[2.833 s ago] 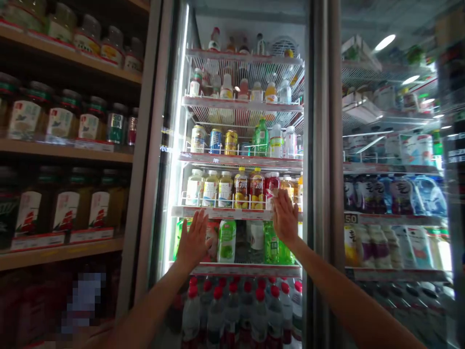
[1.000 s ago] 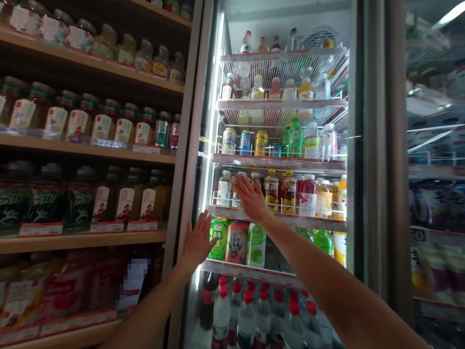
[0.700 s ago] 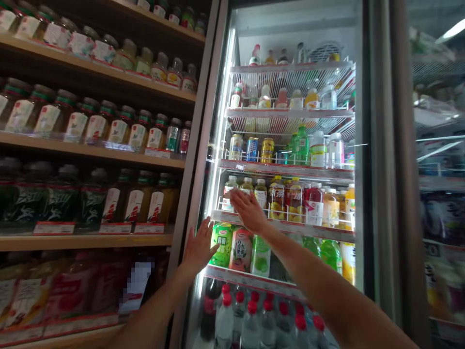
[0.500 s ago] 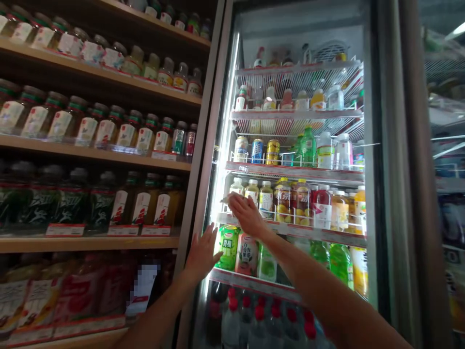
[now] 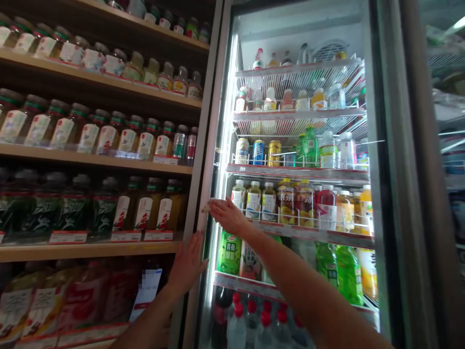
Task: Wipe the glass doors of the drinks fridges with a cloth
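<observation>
My right hand (image 5: 227, 216) reaches across to the left edge of the glass-fronted drinks fridge (image 5: 296, 235). Its fingers lie together, nearly straight, over a small pale cloth (image 5: 206, 208) that pokes out past the fingertips; most of it is hidden under the hand. Lower and to the left, my left hand (image 5: 189, 261) is spread, fingers up and thumb apart, holding nothing. It rests on or close to the metal door frame (image 5: 203, 194); whether it touches I cannot tell.
Bottles and cans line the lit fridge shelves (image 5: 312, 235). Wooden shelves (image 5: 94, 251) on the left carry rows of bottles. A phone with a lit screen (image 5: 147, 291) stands at the lower left. Another glass-fronted unit (image 5: 448, 184) is at the far right.
My right hand has moved left, from in front of the bottles to the door's left frame, with the cloth. My left hand has shifted left and slightly down. The view has shifted slightly.
</observation>
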Demonstrator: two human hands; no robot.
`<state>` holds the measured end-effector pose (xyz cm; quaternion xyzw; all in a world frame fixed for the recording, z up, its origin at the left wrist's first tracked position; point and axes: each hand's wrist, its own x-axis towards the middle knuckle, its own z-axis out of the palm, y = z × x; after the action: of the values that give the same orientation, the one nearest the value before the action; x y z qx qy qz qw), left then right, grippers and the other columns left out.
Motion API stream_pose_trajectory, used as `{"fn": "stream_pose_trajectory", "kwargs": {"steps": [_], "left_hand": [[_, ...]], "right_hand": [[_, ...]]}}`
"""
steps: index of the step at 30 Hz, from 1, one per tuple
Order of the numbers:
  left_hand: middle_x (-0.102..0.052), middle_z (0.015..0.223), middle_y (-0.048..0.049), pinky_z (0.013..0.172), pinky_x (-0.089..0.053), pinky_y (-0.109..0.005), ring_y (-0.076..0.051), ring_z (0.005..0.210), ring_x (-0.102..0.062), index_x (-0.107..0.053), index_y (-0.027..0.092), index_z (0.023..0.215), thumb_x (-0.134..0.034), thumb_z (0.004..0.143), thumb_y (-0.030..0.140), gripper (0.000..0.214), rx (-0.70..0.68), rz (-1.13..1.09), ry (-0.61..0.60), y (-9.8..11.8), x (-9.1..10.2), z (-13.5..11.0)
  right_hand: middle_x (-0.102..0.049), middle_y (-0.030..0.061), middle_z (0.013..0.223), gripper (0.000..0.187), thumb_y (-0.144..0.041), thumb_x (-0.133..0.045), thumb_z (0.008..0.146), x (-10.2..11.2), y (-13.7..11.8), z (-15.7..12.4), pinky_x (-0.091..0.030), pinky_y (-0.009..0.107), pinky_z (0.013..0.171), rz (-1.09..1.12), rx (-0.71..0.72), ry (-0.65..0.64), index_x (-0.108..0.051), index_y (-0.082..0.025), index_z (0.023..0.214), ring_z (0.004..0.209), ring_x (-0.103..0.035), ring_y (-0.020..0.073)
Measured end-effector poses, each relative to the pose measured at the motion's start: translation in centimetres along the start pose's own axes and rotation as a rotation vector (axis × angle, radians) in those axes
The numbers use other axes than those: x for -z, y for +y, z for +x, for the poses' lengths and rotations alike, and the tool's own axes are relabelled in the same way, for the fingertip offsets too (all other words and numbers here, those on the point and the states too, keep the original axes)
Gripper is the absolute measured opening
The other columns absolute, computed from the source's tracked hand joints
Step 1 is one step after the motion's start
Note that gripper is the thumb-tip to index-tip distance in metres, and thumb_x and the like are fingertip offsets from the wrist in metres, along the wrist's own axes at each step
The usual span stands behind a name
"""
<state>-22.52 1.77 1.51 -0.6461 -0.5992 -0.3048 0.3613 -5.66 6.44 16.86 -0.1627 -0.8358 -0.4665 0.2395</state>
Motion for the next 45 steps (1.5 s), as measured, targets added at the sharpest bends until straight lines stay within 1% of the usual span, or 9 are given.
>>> {"fn": "stream_pose_trajectory", "kwargs": {"steps": [4, 9, 15, 21, 26, 31, 36, 41, 45], "left_hand": [[-0.038, 0.143, -0.0153, 0.105, -0.032, -0.05, -0.028, 0.131, -0.038, -0.037, 0.011, 0.135, -0.045, 0.081, 0.031, 0.058, -0.008, -0.002, 0.066, 0.5, 1.0, 1.5], [-0.038, 0.143, -0.0161, 0.104, -0.035, -0.051, -0.028, 0.131, -0.038, -0.04, 0.011, 0.133, -0.044, 0.084, 0.034, 0.054, -0.052, -0.017, 0.128, 2.5, 2.4, 4.2], [-0.036, 0.144, -0.016, 0.105, -0.033, -0.051, -0.027, 0.132, -0.037, -0.038, 0.013, 0.134, -0.043, 0.086, 0.039, 0.055, -0.104, -0.055, 0.164, 5.8, 3.2, 6.4], [-0.036, 0.143, -0.0166, 0.106, -0.033, -0.05, -0.027, 0.133, -0.036, -0.038, 0.01, 0.135, -0.043, 0.086, 0.037, 0.057, -0.161, -0.083, 0.168, 8.8, 3.4, 7.4], [-0.033, 0.145, -0.0157, 0.107, -0.032, -0.049, -0.027, 0.134, -0.033, -0.038, 0.009, 0.135, -0.045, 0.085, 0.038, 0.058, -0.164, -0.094, 0.189, 11.2, 3.9, 9.0], [-0.032, 0.146, -0.0143, 0.106, -0.031, -0.051, -0.033, 0.136, -0.026, -0.04, 0.01, 0.135, -0.049, 0.082, 0.039, 0.06, -0.111, -0.122, 0.225, 13.9, 4.0, 10.0], [-0.029, 0.147, -0.0158, 0.108, -0.025, -0.054, -0.035, 0.137, -0.023, -0.039, 0.008, 0.135, -0.05, 0.081, 0.036, 0.062, -0.039, -0.124, 0.214, 15.5, 4.2, 10.2], [-0.029, 0.146, -0.0211, 0.11, -0.02, -0.054, -0.032, 0.137, -0.024, -0.039, 0.005, 0.135, -0.047, 0.082, 0.036, 0.062, -0.025, -0.113, 0.18, 16.4, 5.3, 10.6], [-0.028, 0.148, -0.0171, 0.111, -0.018, -0.053, -0.03, 0.138, -0.022, -0.038, 0.008, 0.136, -0.046, 0.083, 0.037, 0.061, -0.042, -0.12, 0.167, 17.6, 6.2, 11.4]], "right_hand": [[-0.035, 0.0085, 0.146, 0.042, -0.014, -0.037, 0.089, 1.9, 2.7, -1.0, -0.017, 0.056, 0.111, -0.035, -0.253, 0.061, -0.045, -0.017, 0.13, 0.138, -0.022, 0.0238], [-0.039, 0.0052, 0.144, 0.039, -0.016, -0.036, 0.09, 3.1, 4.4, -5.0, -0.02, 0.051, 0.111, -0.031, -0.005, 0.003, -0.048, -0.02, 0.127, 0.138, -0.024, 0.0196], [-0.03, 0.0073, 0.148, 0.048, -0.016, -0.04, 0.087, 5.2, 7.4, -8.7, -0.011, 0.056, 0.111, -0.095, -0.33, 0.053, -0.041, -0.02, 0.135, 0.14, -0.019, 0.0243], [-0.032, 0.0038, 0.147, 0.046, -0.016, -0.04, 0.088, 6.8, 9.6, -13.1, -0.01, 0.05, 0.113, -0.139, -0.172, -0.006, -0.044, -0.023, 0.133, 0.138, -0.022, 0.02], [-0.027, 0.0074, 0.149, 0.047, -0.017, -0.036, 0.088, 9.5, 12.3, -15.1, -0.014, 0.054, 0.11, -0.221, -0.545, 0.085, -0.041, -0.019, 0.135, 0.139, -0.019, 0.0235], [-0.031, 0.0034, 0.148, 0.045, -0.018, -0.035, 0.09, 10.9, 13.2, -17.8, -0.016, 0.051, 0.111, -0.199, -0.366, -0.02, -0.043, -0.023, 0.134, 0.139, -0.021, 0.0204], [-0.03, 0.0053, 0.148, 0.044, -0.024, -0.028, 0.092, 13.0, 16.2, -20.9, -0.02, 0.055, 0.108, -0.265, -0.824, 0.172, -0.041, -0.021, 0.135, 0.139, -0.022, 0.0224], [-0.034, 0.0078, 0.146, 0.045, -0.03, -0.027, 0.092, 13.9, 18.1, -26.2, -0.023, 0.054, 0.108, -0.267, -0.972, 0.292, -0.045, -0.019, 0.132, 0.137, -0.025, 0.0239], [-0.033, 0.0129, 0.146, 0.048, -0.029, -0.023, 0.092, 13.2, 17.6, -27.4, -0.026, 0.056, 0.106, -0.256, -1.162, 0.428, -0.042, -0.015, 0.134, 0.137, -0.024, 0.028]]}}
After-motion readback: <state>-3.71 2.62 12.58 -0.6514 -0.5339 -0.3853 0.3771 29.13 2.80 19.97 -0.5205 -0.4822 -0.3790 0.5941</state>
